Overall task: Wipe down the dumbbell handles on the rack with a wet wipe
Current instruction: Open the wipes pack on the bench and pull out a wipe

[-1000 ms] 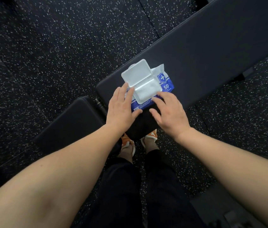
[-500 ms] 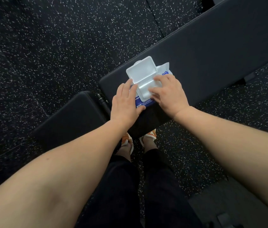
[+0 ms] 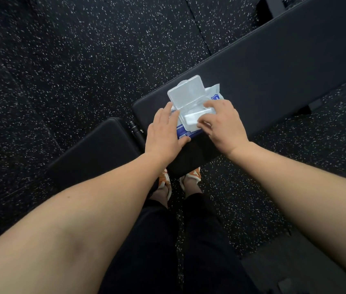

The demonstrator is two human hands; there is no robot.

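White wipe pack (image 3: 191, 107) lies open on the bench (image 3: 274, 81). Left hand (image 3: 163, 134) still presses it flat, fingers straight; right hand (image 3: 223, 122) has moved onto the opening, fingertips pinching there.

One pack of wipes (image 3: 191, 115) with one raised lid (image 3: 186, 93), two hands, left hand (image 3: 163, 132) and right hand (image 3: 224, 124), two worktop pads (image 3: 274, 77), and two orange shoes (image 3: 164, 181).

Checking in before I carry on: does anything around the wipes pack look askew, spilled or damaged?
Nothing stands out. The wipes pack lies flat on the bench pad, its lid flipped open. The left hand rests on the pack; the right hand reaches into the opening.
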